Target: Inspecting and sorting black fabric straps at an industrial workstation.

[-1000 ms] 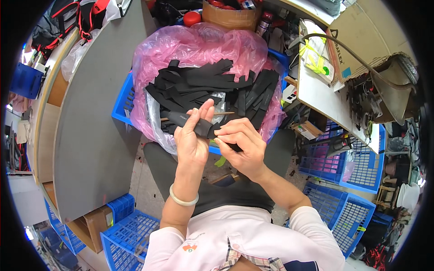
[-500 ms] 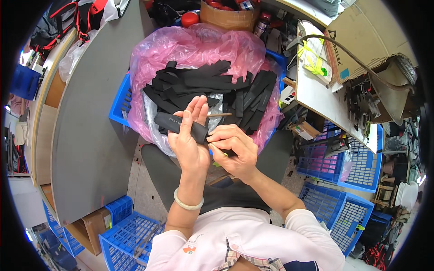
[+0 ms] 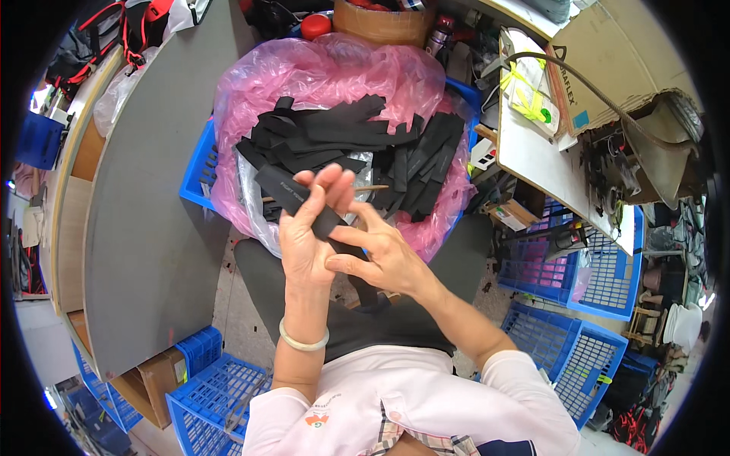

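I watch from afar as the left hand (image 3: 308, 239) stands upright above the lap, fingers pressed together and straight, a flat black strip (image 3: 298, 199) lying slantwise across them. The right hand (image 3: 380, 258) pinches the strip's lower end against the left palm; a thin stick-like tool (image 3: 372, 188) shows just beyond the fingertips, though I cannot tell which hand grips it. Behind them, a heap of like black strips (image 3: 357, 148) fills a pink plastic bag (image 3: 327, 72) set in a blue crate (image 3: 199, 163), beside the grey worktop (image 3: 152, 213).

To my eye, the step in hand is working the strip open or flat between the two hands. Done well, I judge it calls for keeping the left fingers firm as a backing, the right pinch close to the strip's edge, and the strip taut, not twisted. The risk, as I see it, is the strip slipping off sideways into the lap.
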Tool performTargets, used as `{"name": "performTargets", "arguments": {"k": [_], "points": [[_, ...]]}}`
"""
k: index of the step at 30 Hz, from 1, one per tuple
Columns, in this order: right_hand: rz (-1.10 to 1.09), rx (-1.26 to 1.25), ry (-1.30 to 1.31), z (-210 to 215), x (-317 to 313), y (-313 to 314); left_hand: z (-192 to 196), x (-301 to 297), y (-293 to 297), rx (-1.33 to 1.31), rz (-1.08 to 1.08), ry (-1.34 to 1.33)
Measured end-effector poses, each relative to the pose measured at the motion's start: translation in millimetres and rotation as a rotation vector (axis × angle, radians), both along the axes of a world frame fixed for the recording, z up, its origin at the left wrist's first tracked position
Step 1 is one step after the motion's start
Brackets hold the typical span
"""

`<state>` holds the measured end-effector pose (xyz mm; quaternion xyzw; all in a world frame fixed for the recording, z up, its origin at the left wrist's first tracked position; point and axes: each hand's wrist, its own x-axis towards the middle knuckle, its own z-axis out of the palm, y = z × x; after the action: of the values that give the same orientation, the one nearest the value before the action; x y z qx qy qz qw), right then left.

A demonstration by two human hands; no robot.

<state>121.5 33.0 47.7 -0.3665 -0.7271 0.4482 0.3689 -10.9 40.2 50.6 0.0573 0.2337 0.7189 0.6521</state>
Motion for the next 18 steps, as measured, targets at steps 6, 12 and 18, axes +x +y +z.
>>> {"name": "performTargets", "arguments": {"k": [6, 12, 18], "points": [[0.297, -0.061, -0.002, -14.7, -6.3, 22.2, -12.0, -3.1, 2.7, 0.020, -0.023, 0.070], [0.213, -0.192, -0.328, 2.8, 2.2, -8.4, -13.7, -17.4, 6.4, -0.111, -0.044, 0.066], [0.096, 0.088, -0.439, -25.9, -13.8, 18.7, -18.5, 1.0, 2.6, -0.093, -0.097, 0.095]]}}
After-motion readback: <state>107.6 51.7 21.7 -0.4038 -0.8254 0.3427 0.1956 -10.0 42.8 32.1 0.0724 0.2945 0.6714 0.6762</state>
